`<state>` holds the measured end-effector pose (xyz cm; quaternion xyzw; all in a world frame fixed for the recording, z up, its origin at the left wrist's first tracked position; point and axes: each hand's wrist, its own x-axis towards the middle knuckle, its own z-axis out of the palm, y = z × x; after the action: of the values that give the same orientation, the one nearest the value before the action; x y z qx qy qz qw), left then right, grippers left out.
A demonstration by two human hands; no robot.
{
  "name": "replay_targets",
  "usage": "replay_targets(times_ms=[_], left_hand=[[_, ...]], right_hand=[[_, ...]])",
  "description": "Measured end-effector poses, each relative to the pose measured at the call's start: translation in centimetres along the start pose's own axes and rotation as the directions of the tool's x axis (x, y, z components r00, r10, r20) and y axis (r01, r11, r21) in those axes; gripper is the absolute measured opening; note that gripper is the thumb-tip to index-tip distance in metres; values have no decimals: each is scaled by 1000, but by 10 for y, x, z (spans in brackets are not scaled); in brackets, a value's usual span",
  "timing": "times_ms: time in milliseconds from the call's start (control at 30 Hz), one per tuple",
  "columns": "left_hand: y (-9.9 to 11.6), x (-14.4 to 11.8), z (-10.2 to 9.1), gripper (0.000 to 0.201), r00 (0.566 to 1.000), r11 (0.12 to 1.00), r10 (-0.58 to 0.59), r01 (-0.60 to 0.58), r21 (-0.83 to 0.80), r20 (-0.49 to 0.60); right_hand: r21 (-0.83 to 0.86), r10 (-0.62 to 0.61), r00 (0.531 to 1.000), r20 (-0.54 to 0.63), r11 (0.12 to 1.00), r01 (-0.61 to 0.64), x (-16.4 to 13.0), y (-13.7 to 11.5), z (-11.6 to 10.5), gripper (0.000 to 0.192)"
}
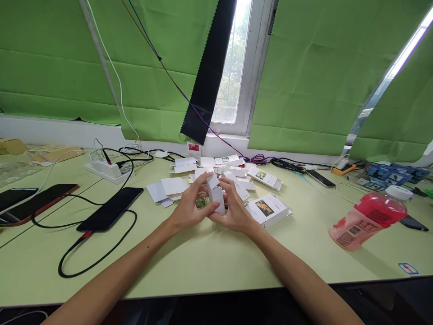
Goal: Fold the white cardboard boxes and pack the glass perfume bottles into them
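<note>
Between both hands, just above the table, is a small white cardboard box (216,197), with a narrow side toward me. My left hand (190,204) grips its left side, the thumb lying across the lower front. My right hand (236,208) closes on the right side, fingers near the upper end. Behind my hands lies a loose pile of white cartons (233,171), some flattened. A printed white carton (269,210) with a flower picture rests right of my right hand. Left of my left hand are blank white carton pieces (169,187). The box's far side is hidden.
A black phone (111,210) with a charging cable lies at left, near a white power strip (108,169). A red-and-pink bottle (368,221) stands at right. Another phone (320,178) and small blue boxes (389,174) are farther back. The table's front edge (209,295) runs below my forearms.
</note>
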<state>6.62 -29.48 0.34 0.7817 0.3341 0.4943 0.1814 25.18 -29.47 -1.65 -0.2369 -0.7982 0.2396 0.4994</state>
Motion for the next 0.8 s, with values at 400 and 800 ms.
replay_targets(times_ms=[400,800], left_hand=[[7,0,-1,67,996,996,-71,74,-55,58],[1,1,-6,72,973,959,-124,168,-230,194]], right_hand=[[20,-35,999,-26,999,35,2,3,0,81],[115,33,999,41,993,-37,3,-3,-7,71]])
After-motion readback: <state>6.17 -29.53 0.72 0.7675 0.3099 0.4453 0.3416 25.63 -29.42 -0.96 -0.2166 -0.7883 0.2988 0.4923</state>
